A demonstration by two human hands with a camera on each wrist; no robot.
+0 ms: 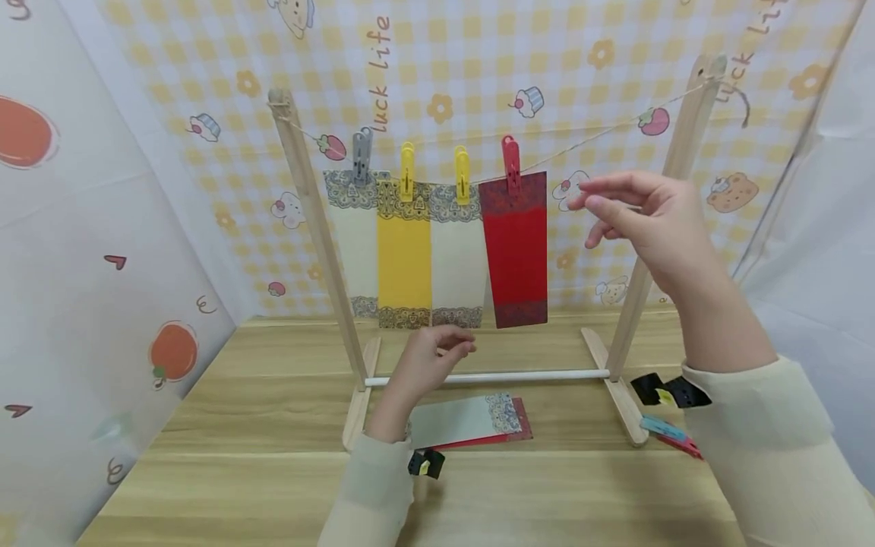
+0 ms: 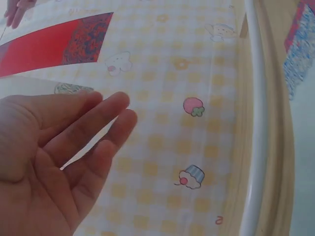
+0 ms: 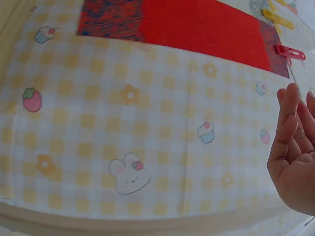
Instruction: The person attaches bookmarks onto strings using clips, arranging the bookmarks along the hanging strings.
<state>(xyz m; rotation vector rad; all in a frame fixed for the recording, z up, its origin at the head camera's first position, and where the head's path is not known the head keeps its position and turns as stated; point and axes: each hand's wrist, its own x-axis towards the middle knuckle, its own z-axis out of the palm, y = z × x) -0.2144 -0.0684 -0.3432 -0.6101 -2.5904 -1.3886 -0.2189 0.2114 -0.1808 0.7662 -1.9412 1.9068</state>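
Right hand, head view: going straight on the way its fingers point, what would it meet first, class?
Probably the hanging red card: the right hand points toward it, though depth is unclear and the fingers might pass in front.

Two forearms (image 1: 759, 441) extend forward from the near edge of the tabletop (image 1: 205, 471). The left hand (image 1: 431, 361) hangs low near the middle, fingers loosely bent. The right hand (image 1: 659, 220) is raised higher, toward the right edge, fingers gently curved, thumb close to forefinger.
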